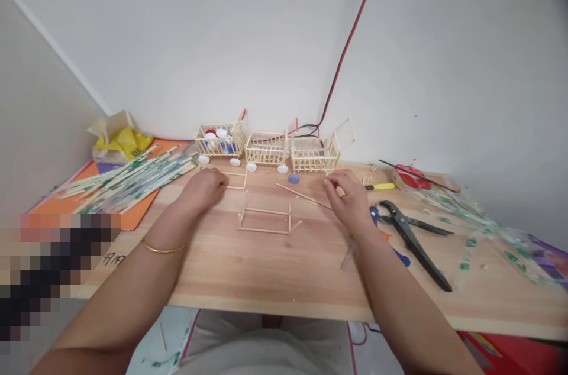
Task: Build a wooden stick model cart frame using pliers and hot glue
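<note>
Two bare hands over a wooden tabletop [222,280], and the delicate stuff sits right between them! A thin stick box frame [265,231] stands in the middle, a flat stick frame [245,180] lies at the left fingertips. What could go wrong? Those joints look fragile; a careless press from the left hand [206,187] might rack the flat frame out of square, and a low sweep of either wrist could clip the box frame's uprights. Over on the right — watch this — the forearm passes above a blue glue gun [375,215], partly hidden, with black pliers [417,248] just beside it; a dropped elbow could knock either one. The loose sticks [295,191] could roll if nudged.

Now the pose: both arms reach forward from the near edge, spread wide. The left hand is palm down, fingers curled at the flat frame's end, touching it by the look of things; whether it pinches or merely steadies, I can't tell. The right hand [348,196] hangs beside the loose sticks, thumb and forefinger drawn close together — anything between them is too small to tell. Behind, three stick carts [266,153] line up along the wall, a blue cap [293,178] in front.
</note>
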`<action>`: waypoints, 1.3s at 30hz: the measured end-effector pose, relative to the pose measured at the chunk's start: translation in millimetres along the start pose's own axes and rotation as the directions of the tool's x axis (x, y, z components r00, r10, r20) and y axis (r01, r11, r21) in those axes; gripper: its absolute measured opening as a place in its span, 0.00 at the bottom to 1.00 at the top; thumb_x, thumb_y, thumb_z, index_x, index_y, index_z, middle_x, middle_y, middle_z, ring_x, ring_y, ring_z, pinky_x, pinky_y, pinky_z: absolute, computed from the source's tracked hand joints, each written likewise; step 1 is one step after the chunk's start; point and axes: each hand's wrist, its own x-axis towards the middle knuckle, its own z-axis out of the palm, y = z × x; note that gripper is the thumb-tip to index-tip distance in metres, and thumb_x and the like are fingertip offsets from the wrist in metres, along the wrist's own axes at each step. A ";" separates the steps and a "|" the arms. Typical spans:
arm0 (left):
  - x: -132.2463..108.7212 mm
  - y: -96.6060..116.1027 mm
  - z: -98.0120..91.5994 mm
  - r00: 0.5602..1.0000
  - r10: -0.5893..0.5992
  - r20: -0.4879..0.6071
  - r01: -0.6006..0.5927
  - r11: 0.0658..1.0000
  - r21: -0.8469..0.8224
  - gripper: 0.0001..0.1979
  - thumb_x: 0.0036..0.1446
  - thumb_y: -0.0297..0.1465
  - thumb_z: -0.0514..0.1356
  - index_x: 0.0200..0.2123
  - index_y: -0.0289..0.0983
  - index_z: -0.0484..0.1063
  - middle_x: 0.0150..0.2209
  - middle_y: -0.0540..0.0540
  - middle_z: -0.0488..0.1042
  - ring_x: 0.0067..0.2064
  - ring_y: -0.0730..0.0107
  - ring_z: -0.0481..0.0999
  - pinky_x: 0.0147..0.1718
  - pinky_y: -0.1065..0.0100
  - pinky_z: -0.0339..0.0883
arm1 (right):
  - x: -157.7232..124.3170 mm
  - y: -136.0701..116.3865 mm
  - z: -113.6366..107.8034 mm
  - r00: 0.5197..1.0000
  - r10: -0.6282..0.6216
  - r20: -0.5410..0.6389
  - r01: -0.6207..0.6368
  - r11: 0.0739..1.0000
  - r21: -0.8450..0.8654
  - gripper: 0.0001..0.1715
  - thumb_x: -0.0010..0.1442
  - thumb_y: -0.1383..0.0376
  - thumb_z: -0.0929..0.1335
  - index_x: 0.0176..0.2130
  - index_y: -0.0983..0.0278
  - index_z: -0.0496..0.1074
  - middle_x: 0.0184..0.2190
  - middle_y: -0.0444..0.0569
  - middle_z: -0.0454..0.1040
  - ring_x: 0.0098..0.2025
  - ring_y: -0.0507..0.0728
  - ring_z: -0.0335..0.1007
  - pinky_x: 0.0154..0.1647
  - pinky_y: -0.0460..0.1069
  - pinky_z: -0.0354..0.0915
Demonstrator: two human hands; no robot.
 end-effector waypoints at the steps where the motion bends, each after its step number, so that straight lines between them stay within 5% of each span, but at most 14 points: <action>1: 0.4 0.8 -0.6 1.000 0.011 0.013 -0.011 1.000 0.018 0.11 0.49 0.26 0.50 0.24 0.36 0.72 0.29 0.41 0.74 0.34 0.63 0.71 0.34 0.66 0.59 | -0.2 -0.3 0.6 1.000 -0.002 0.009 0.002 1.000 0.007 0.07 0.60 0.64 0.63 0.31 0.63 0.69 0.30 0.49 0.69 0.35 0.56 0.65 0.37 0.52 0.63; 12: -25.6 11.1 -27.4 0.999 0.020 0.037 -0.016 0.994 -0.108 0.10 0.54 0.29 0.49 0.27 0.38 0.70 0.28 0.45 0.74 0.30 0.66 0.69 0.28 0.68 0.55 | -2.2 2.2 5.3 0.999 -0.011 0.044 0.011 1.000 0.010 0.07 0.60 0.64 0.63 0.32 0.63 0.70 0.31 0.50 0.69 0.37 0.56 0.65 0.38 0.51 0.63; 18: -29.5 12.2 -38.0 0.985 0.011 -0.175 -0.066 0.948 -0.312 0.10 0.57 0.34 0.52 0.34 0.38 0.71 0.33 0.46 0.75 0.34 0.66 0.71 0.34 0.69 0.60 | -2.2 2.9 6.8 0.999 -0.006 0.047 0.005 1.000 0.011 0.08 0.61 0.64 0.63 0.32 0.63 0.70 0.31 0.50 0.69 0.37 0.56 0.65 0.37 0.51 0.63; 23: -30.5 34.4 -41.2 0.875 0.077 -0.479 -0.239 0.928 -0.287 0.07 0.56 0.33 0.54 0.34 0.39 0.72 0.36 0.44 0.75 0.39 0.62 0.72 0.41 0.63 0.62 | 0.5 -13.3 0.2 1.000 0.009 0.003 -0.009 0.999 0.054 0.07 0.61 0.65 0.63 0.32 0.62 0.68 0.31 0.49 0.69 0.36 0.56 0.66 0.37 0.52 0.63; 29: -33.6 67.5 -34.2 0.698 0.286 -0.657 -0.458 0.883 -0.102 0.07 0.54 0.25 0.57 0.35 0.40 0.71 0.33 0.45 0.76 0.37 0.65 0.72 0.48 0.57 0.62 | -1.8 -54.9 -8.9 1.000 0.009 -0.018 -0.005 0.977 0.214 0.03 0.60 0.65 0.64 0.37 0.60 0.68 0.31 0.48 0.71 0.34 0.55 0.67 0.35 0.51 0.63; 33: -37.4 83.6 -25.4 0.666 0.391 -0.636 -0.501 0.866 0.007 0.09 0.55 0.23 0.55 0.36 0.42 0.70 0.33 0.47 0.77 0.35 0.69 0.73 0.51 0.55 0.60 | -9.5 -72.1 -6.8 0.986 0.129 0.102 -0.161 0.878 0.451 0.04 0.59 0.63 0.66 0.38 0.59 0.67 0.32 0.47 0.70 0.33 0.53 0.67 0.33 0.49 0.64; 39: -39.8 94.5 -9.5 0.672 0.493 -0.553 -0.581 0.814 0.020 0.13 0.56 0.22 0.53 0.41 0.42 0.70 0.37 0.46 0.78 0.39 0.69 0.74 0.54 0.54 0.56 | -10.3 -82.8 -2.8 0.882 0.339 0.328 -0.470 0.580 0.666 0.11 0.54 0.61 0.70 0.33 0.61 0.63 0.26 0.42 0.68 0.26 0.49 0.64 0.26 0.45 0.64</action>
